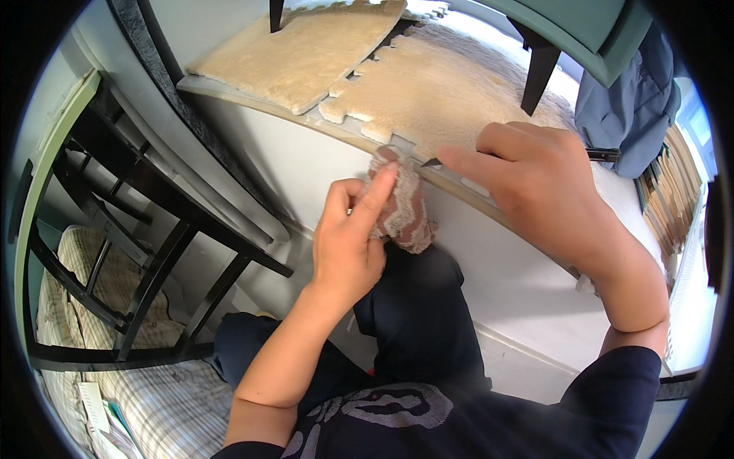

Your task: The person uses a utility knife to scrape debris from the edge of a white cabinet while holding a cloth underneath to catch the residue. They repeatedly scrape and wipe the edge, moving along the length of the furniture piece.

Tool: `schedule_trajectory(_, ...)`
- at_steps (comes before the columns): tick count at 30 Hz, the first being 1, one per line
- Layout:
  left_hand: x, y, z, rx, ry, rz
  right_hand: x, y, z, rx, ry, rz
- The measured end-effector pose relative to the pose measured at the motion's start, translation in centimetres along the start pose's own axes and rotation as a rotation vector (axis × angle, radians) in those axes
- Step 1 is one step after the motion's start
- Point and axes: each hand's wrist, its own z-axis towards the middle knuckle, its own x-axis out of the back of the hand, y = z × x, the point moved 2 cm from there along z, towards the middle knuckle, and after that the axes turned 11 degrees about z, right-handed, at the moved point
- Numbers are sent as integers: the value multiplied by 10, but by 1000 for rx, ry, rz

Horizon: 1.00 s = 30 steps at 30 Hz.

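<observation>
My left hand (350,241) pinches a bunched brown-and-beige patterned cloth (404,209), thumb on top, against the front edge of a raised ledge (344,135). My right hand (527,183) grips a slim knife with a black handle (603,155), whose end sticks out behind the fist. Its dark pointed blade (431,163) shows beyond the index finger, at the ledge's edge and just right of the cloth. Whether the tip touches the edge, I cannot tell. Beyond both hands, plush beige interlocking mats (447,86) cover the ledge.
Dark furniture legs (540,74) stand on the mats under a green cabinet (573,23). Grey-blue fabric (628,109) hangs at the right, near stacked cardboard (674,172). Left of me are a black wooden chair (157,275) and a checked cushion (166,401).
</observation>
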Motion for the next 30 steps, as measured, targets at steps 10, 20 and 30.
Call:
schedule_trajectory(10,-6,4,-3,-78,9,13,-1,2,-4,-1,-4,-28)
schedule_trajectory(20,-8,8,-4,-61,-31,-39,2,0,-3,-56,-64,64)
schedule_trajectory(30,-1,3,3,-95,73,248,8,-2,8,-149,9,330)
